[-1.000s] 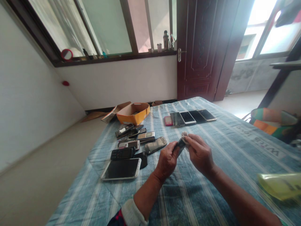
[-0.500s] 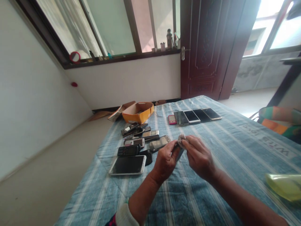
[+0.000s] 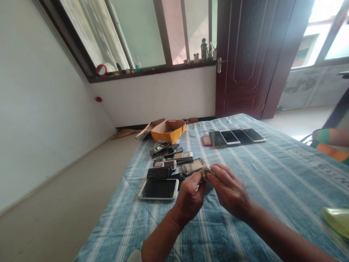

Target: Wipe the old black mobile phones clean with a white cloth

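Note:
My left hand is closed around a dark, slab-shaped mobile phone, largely hidden by my fingers. In my right hand a crumpled pale cloth is pinched and pressed against the phone's upper edge. Just left of my hands lies a white smartphone with a dark screen. Beyond it are a black keypad phone, a silver-and-white phone and a grey touchscreen phone. Several older phones are heaped behind these.
An open yellow-orange box stands at the table's far left. A pink phone and several smartphones form a row at the far side. The striped blue cloth covers the table. Something translucent yellow-green lies at right.
The view has swung slightly left, so the scene sits further right. Both hands still hold the phone and cloth together, now slightly lower and nearer the grey touchscreen phone in view.

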